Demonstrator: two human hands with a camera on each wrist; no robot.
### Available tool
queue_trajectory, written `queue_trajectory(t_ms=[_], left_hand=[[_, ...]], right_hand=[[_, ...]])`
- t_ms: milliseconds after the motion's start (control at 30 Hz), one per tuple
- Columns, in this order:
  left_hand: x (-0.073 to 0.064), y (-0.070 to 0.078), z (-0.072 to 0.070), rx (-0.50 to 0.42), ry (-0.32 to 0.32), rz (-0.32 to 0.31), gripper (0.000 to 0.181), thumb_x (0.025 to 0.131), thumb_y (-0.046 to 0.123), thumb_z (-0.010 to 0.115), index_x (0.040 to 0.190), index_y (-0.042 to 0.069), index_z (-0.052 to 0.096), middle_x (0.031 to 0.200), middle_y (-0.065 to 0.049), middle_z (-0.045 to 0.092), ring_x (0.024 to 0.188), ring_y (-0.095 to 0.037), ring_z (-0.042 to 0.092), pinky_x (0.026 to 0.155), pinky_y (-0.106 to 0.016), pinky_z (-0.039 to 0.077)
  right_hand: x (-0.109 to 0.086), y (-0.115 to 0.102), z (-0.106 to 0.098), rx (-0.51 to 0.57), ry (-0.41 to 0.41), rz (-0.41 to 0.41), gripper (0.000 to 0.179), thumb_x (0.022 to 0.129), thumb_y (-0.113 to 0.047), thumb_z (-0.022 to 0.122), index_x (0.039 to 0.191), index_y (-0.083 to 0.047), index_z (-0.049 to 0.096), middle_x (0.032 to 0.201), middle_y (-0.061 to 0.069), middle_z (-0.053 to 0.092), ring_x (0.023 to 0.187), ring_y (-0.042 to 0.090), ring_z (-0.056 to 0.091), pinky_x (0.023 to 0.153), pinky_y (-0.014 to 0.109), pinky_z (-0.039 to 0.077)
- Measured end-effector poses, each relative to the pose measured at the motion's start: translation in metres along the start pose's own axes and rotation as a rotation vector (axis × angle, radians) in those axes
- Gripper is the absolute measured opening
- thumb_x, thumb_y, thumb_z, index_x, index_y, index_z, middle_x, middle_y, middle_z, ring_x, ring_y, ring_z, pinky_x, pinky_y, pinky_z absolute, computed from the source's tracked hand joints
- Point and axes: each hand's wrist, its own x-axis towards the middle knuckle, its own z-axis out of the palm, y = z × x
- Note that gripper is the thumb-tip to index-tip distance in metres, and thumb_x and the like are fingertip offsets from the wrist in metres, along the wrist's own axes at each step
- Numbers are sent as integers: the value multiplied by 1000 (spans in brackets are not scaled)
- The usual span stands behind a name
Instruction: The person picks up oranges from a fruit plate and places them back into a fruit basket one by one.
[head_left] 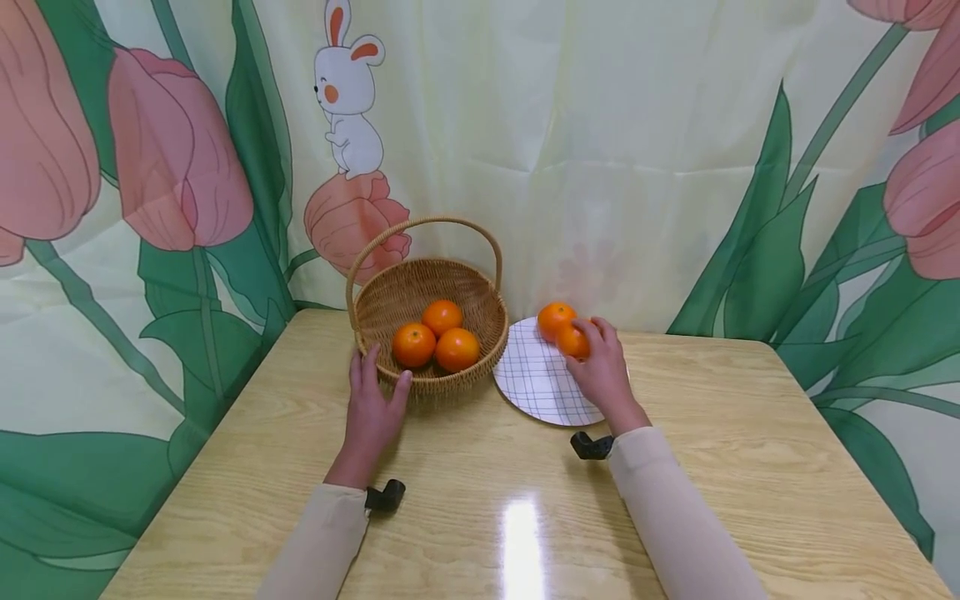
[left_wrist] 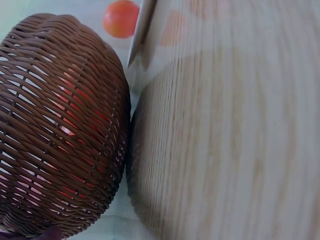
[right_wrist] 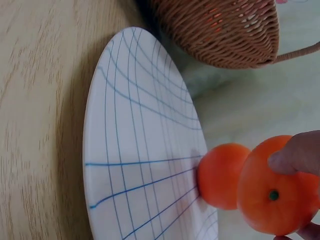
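My right hand (head_left: 603,371) pinches an orange (right_wrist: 272,192) between thumb and fingers at the back of a white plate with blue grid lines (head_left: 536,383). Right beside it, a second orange (head_left: 555,320) sits at the plate's back edge; in the right wrist view it shows partly behind the held one. To the left stands a round wicker basket (head_left: 427,385) with an arched handle and three oranges (head_left: 442,317) inside. My left hand (head_left: 375,412) touches the basket's front left rim, thumb spread from fairly straight fingers. In the left wrist view the woven wall hides most of that hand.
Basket and plate stand side by side near the back of a light wooden table (head_left: 465,500). Close behind them hangs a curtain (head_left: 615,167) printed with tulips and a rabbit. The basket's handle (head_left: 431,220) rises above its rim.
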Motion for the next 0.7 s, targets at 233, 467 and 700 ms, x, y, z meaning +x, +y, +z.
queue_trajectory(t_ms=[233, 467, 700], left_hand=[[-1, 1, 0, 7, 1, -3, 73, 95, 51, 53, 152, 14, 24, 160, -20, 9, 136, -48, 34, 104, -64, 36], [0, -2, 0, -11, 4, 2, 75, 94, 53, 52, 152, 16, 23, 160, -19, 9, 136, -48, 34, 104, -63, 36], [0, -2, 0, -13, -4, -5, 76, 94, 55, 52, 152, 16, 23, 160, -18, 8, 137, -48, 33, 104, -64, 36]], right_hand=[[-4, -11, -2, 14, 8, -39, 55, 84, -12, 72, 135, -14, 50, 148, 20, 33, 129, 45, 40, 103, 59, 41], [-5, -22, -2, 32, 31, -98, 55, 83, -12, 74, 133, -15, 52, 145, 21, 36, 125, 45, 45, 102, 59, 42], [-7, -37, -3, 56, 35, -130, 56, 82, -13, 75, 133, -16, 52, 144, 19, 37, 123, 44, 48, 101, 57, 44]])
